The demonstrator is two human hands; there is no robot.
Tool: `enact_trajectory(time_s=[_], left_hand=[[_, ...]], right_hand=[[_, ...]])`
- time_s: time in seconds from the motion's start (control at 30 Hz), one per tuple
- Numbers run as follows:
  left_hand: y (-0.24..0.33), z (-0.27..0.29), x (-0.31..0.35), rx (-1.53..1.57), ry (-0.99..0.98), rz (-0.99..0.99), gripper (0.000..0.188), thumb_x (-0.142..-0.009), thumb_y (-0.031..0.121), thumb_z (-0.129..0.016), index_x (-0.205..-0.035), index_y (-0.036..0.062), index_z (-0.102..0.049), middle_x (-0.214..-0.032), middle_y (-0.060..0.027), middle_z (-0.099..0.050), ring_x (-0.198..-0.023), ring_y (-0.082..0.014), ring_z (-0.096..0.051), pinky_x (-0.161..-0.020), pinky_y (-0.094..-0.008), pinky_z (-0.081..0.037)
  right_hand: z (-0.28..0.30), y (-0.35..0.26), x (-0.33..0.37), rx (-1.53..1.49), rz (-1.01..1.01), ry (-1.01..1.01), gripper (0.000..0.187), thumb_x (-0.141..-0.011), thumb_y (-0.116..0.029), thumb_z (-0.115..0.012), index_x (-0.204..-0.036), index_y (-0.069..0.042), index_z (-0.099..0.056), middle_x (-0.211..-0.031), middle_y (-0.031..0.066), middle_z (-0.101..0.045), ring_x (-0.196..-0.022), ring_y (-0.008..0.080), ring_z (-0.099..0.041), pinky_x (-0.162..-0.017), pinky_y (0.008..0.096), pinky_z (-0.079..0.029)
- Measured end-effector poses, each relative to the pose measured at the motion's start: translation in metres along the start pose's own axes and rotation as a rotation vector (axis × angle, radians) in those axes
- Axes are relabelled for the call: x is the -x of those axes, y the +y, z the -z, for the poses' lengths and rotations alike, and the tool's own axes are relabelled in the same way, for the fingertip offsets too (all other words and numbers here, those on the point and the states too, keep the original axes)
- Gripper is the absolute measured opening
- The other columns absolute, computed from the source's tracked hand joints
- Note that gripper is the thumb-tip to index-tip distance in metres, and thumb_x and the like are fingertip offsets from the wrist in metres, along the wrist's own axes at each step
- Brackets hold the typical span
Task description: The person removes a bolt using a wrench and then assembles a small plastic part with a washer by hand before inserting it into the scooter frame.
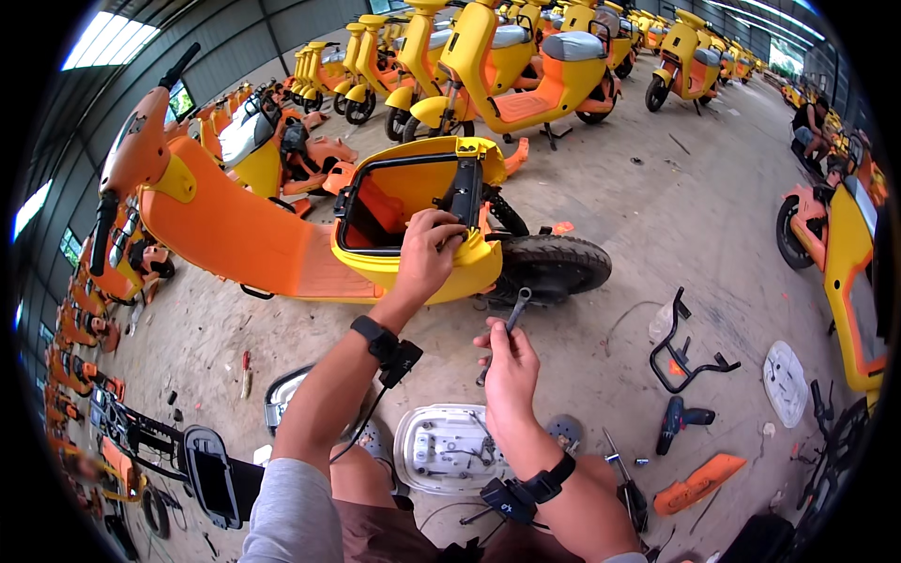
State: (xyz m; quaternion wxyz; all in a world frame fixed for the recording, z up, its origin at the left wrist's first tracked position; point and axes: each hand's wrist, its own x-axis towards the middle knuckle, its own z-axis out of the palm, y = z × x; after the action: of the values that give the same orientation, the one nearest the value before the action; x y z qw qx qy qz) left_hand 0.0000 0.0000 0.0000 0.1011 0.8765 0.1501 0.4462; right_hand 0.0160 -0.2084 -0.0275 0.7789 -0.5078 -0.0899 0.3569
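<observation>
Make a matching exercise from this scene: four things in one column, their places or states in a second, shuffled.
Things:
1. wrench
2. left hand
3. cordless drill
4. black rear rack

Places or states:
A. lying on the floor beside the cordless drill
B. resting on the yellow rear body of the scooter
C. held in the right hand
D. lying on the floor, right of the person's knees

Pairs: 1-C, 2-B, 3-D, 4-A
</observation>
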Motion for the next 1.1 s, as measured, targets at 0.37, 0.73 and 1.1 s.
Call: enact_trajectory(time_s=[0.37, 0.73, 1.1], left_hand=[[0.004, 0.004, 0.0, -0.047, -0.043, 0.0, 0.02, -0.08, 0.007, -0.07, -0.099, 0.0008, -0.071, -0.107, -0.0128, -0.063, -0.107, -0.0298, -0.056, -0.095, -0.0377, -0.045], [0.009, 0.008, -0.004, -0.014, -0.036, 0.04, 0.019, -0.077, 0.009, -0.073, -0.094, 0.0011, -0.073, -0.103, -0.0102, -0.066, -0.104, -0.0287, -0.058, -0.093, -0.0381, -0.046], [0.006, 0.005, -0.006, -0.002, -0.078, 0.132, 0.021, -0.081, 0.011, -0.071, -0.1, 0.0025, -0.072, -0.109, -0.0129, -0.064, -0.106, -0.0293, -0.058, -0.094, -0.0375, -0.046]], right_hand=[[-0.001, -0.005, 0.002, -0.019, -0.036, -0.013, 0.024, -0.1, -0.026, -0.055, -0.108, -0.006, -0.065, -0.086, -0.0007, -0.063, -0.082, 0.0058, -0.057, -0.07, 0.0227, -0.042], [0.002, -0.003, 0.002, -0.01, -0.016, -0.024, 0.025, -0.1, -0.027, -0.055, -0.108, -0.005, -0.064, -0.086, 0.0, -0.063, -0.081, 0.0057, -0.056, -0.07, 0.0228, -0.042], [0.001, -0.002, 0.001, 0.003, -0.018, -0.02, 0.026, -0.1, -0.028, -0.055, -0.108, -0.005, -0.064, -0.086, 0.0001, -0.064, -0.082, 0.0059, -0.057, -0.07, 0.0229, -0.042]])
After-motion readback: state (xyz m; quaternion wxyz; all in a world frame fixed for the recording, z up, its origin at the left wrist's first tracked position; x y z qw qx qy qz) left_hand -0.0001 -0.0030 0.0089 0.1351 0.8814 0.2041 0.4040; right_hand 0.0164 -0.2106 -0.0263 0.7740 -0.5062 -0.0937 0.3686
